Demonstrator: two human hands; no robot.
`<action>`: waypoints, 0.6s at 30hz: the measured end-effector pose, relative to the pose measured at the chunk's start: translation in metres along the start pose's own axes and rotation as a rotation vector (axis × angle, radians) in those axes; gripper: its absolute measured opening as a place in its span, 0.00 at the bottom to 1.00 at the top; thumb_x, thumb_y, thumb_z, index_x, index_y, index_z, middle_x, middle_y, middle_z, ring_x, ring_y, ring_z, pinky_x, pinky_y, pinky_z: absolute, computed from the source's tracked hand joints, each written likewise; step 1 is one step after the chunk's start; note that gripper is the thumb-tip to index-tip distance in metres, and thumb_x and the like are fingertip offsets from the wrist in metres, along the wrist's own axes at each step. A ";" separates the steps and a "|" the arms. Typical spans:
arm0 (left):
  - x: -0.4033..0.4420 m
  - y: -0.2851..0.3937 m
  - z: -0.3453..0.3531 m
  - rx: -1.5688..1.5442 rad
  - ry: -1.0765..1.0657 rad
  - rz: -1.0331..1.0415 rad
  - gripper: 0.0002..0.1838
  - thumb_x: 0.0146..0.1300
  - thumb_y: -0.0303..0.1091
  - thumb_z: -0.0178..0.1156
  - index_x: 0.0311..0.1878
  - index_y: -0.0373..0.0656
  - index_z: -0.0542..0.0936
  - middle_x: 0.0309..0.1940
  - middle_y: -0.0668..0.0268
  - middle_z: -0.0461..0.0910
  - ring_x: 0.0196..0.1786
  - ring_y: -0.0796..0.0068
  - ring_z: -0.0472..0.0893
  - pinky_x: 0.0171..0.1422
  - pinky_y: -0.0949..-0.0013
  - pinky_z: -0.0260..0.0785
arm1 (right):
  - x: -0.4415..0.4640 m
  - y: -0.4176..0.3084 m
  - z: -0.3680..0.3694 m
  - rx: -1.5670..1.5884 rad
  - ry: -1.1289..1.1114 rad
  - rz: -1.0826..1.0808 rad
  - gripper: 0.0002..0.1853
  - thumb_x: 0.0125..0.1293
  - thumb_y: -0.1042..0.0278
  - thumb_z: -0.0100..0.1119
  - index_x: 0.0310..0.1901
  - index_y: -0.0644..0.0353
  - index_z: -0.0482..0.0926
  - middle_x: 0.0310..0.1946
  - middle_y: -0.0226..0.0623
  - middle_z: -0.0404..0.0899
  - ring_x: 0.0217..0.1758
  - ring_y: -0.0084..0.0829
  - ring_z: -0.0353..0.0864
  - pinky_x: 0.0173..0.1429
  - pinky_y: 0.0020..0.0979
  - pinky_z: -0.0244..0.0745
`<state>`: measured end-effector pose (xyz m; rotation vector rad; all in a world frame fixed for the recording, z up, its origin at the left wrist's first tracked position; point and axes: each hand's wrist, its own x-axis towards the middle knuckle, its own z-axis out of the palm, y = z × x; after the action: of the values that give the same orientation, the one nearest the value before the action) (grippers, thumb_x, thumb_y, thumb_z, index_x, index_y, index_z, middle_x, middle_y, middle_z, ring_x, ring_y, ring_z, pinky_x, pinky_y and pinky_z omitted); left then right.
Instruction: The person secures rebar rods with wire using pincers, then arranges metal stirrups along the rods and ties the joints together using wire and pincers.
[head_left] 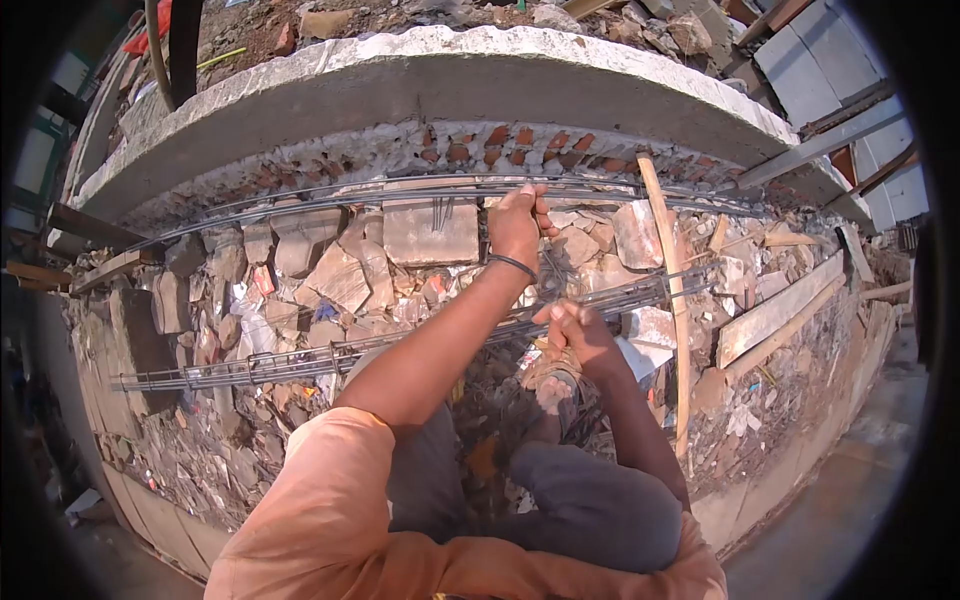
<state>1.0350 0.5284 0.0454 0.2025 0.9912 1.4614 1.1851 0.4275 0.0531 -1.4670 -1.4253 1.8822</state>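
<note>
My left hand [515, 226], with a dark band on the wrist, is closed in a fist at the upper bundle of long steel rods [330, 200]. What lies inside its curled fingers is hidden. Closer to me, my right hand [578, 335] is also closed, beside the lower bundle of steel rods [240, 374]. I cannot make out what its fingers hold. Rings of bent rod show around the left part of this lower bundle. A few short, thin wires [440, 213] stand out over a block just left of my left hand.
A narrow wooden strip [664, 230] crosses the rods on the right. Broken bricks and rubble [340, 277] cover the ground, with a plank [780, 310] at right. A concrete ledge [560, 90] runs along the far side. My foot [553, 395] rests among debris.
</note>
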 end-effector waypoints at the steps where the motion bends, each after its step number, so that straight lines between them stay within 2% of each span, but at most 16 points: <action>1: 0.001 -0.004 -0.006 0.077 -0.088 -0.004 0.15 0.73 0.36 0.50 0.50 0.33 0.78 0.25 0.69 0.76 0.25 0.77 0.76 0.33 0.72 0.75 | 0.003 0.006 -0.003 -0.045 -0.057 -0.086 0.22 0.71 0.50 0.50 0.48 0.65 0.78 0.24 0.30 0.74 0.27 0.23 0.72 0.38 0.27 0.73; 4: -0.012 -0.015 0.000 0.166 -0.114 -0.015 0.15 0.73 0.36 0.49 0.48 0.33 0.79 0.26 0.66 0.78 0.26 0.77 0.77 0.33 0.73 0.75 | -0.001 0.003 -0.017 -0.104 -0.047 -0.128 0.21 0.72 0.61 0.49 0.60 0.65 0.73 0.27 0.31 0.74 0.27 0.18 0.71 0.39 0.19 0.70; 6: -0.009 -0.011 -0.001 0.159 -0.122 -0.029 0.14 0.72 0.35 0.52 0.47 0.32 0.79 0.29 0.61 0.82 0.30 0.75 0.81 0.35 0.73 0.76 | -0.004 0.000 -0.017 0.234 0.051 -0.053 0.20 0.73 0.66 0.47 0.62 0.65 0.71 0.28 0.28 0.74 0.27 0.17 0.70 0.34 0.20 0.67; 7: -0.005 -0.008 0.000 0.178 -0.132 -0.023 0.14 0.72 0.35 0.53 0.48 0.32 0.78 0.30 0.61 0.83 0.30 0.75 0.82 0.36 0.73 0.76 | -0.004 0.005 -0.022 0.339 0.079 -0.066 0.20 0.72 0.71 0.46 0.64 0.64 0.69 0.25 0.26 0.70 0.23 0.16 0.64 0.29 0.20 0.63; 8: -0.004 -0.006 -0.001 0.195 -0.139 -0.014 0.14 0.71 0.35 0.54 0.48 0.32 0.78 0.30 0.60 0.83 0.31 0.75 0.82 0.36 0.73 0.77 | -0.004 0.010 -0.029 0.456 0.065 -0.066 0.21 0.72 0.71 0.47 0.64 0.64 0.68 0.24 0.25 0.68 0.22 0.16 0.62 0.27 0.20 0.61; 9: -0.006 -0.005 -0.002 0.242 -0.183 -0.019 0.15 0.70 0.37 0.56 0.47 0.33 0.79 0.37 0.56 0.84 0.37 0.70 0.84 0.42 0.71 0.77 | -0.006 0.013 -0.034 0.574 0.051 -0.065 0.21 0.71 0.71 0.47 0.65 0.64 0.68 0.23 0.24 0.66 0.21 0.16 0.59 0.26 0.19 0.60; 11: -0.009 -0.007 0.000 0.299 -0.230 0.009 0.15 0.70 0.38 0.56 0.46 0.32 0.79 0.35 0.56 0.84 0.36 0.71 0.84 0.41 0.72 0.77 | -0.008 0.018 -0.039 0.704 0.058 -0.056 0.22 0.71 0.69 0.50 0.65 0.63 0.67 0.20 0.22 0.61 0.18 0.15 0.54 0.22 0.20 0.55; 17: -0.019 -0.010 0.010 0.363 -0.257 0.055 0.14 0.69 0.34 0.58 0.45 0.29 0.80 0.29 0.59 0.84 0.30 0.77 0.83 0.35 0.74 0.76 | -0.023 0.037 -0.037 0.797 0.081 -0.029 0.22 0.69 0.64 0.57 0.61 0.64 0.71 0.21 0.25 0.65 0.20 0.15 0.60 0.22 0.19 0.57; 18: -0.020 -0.010 0.011 0.383 -0.264 0.069 0.14 0.68 0.33 0.58 0.45 0.29 0.80 0.28 0.59 0.84 0.30 0.77 0.83 0.35 0.74 0.75 | -0.024 0.047 -0.037 0.715 0.095 -0.057 0.21 0.69 0.63 0.57 0.59 0.64 0.72 0.21 0.26 0.66 0.19 0.15 0.61 0.22 0.18 0.58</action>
<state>1.0534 0.5137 0.0538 0.6952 1.0457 1.2553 1.2402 0.4066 0.0268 -1.1159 -0.6222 1.9560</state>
